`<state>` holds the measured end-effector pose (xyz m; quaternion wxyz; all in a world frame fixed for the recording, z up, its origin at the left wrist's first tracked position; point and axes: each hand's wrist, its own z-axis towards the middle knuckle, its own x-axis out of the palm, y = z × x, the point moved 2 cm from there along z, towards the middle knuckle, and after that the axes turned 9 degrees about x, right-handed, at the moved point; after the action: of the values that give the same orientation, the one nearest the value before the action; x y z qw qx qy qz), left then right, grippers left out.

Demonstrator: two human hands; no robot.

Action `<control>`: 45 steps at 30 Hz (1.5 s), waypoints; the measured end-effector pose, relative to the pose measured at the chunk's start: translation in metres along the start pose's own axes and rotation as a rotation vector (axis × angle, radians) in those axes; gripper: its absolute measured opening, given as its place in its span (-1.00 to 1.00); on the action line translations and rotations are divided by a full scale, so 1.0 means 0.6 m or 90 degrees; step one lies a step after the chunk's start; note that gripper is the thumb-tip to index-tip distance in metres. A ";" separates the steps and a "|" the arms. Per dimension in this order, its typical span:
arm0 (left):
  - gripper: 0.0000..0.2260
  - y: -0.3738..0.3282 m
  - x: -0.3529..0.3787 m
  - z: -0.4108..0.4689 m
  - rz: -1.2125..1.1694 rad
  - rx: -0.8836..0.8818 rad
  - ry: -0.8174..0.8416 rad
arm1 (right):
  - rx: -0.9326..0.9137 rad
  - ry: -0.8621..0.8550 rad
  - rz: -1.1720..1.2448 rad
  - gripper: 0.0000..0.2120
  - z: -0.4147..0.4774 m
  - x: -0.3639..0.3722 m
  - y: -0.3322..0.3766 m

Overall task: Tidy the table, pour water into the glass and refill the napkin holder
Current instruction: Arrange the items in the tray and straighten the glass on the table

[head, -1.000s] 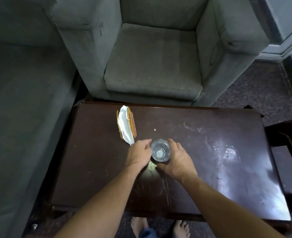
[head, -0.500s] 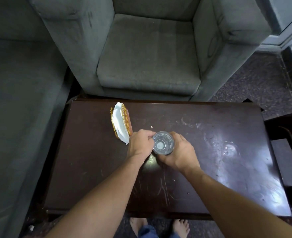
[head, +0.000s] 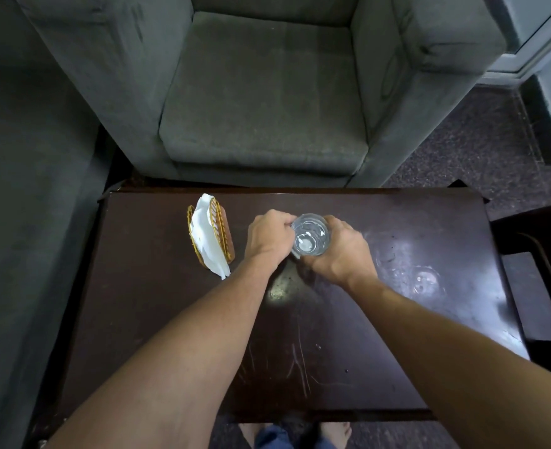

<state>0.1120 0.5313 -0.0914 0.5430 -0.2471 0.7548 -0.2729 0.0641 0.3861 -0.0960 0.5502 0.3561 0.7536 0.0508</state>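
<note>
A clear drinking glass (head: 310, 236) with water in it is at the middle of the dark wooden table (head: 157, 319). My left hand (head: 269, 236) wraps its left side and my right hand (head: 339, 254) wraps its right side, both gripping it. I cannot tell whether its base touches the table. Left of my left hand stands a gold wire napkin holder (head: 219, 231) with a white napkin (head: 207, 241) sticking out of it toward me.
A grey armchair (head: 261, 102) stands just beyond the table's far edge and a grey sofa (head: 24, 189) runs along the left. A wet ring mark (head: 425, 280) shines on the table's right side. A dark side table (head: 540, 286) sits at the right.
Both hands have carried the glass a little away from me, toward the far side of the table. The napkin holder stays in place.
</note>
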 end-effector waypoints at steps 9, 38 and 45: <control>-0.65 0.011 0.010 0.002 -0.012 0.006 0.009 | 0.015 0.008 -0.011 -0.09 0.006 0.020 -0.013; -0.62 0.193 -0.130 -0.053 -0.263 -0.199 -0.199 | 0.046 0.145 0.190 -0.65 -0.061 0.179 0.229; -0.62 0.185 -0.117 -0.055 -0.243 -0.179 -0.160 | 0.069 0.102 0.229 -0.67 -0.081 0.178 0.203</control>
<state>0.0922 0.6639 -0.1103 0.5314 -0.4899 0.6517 -0.2301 0.0656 0.5551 -0.1049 0.4508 0.5089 0.7207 0.1357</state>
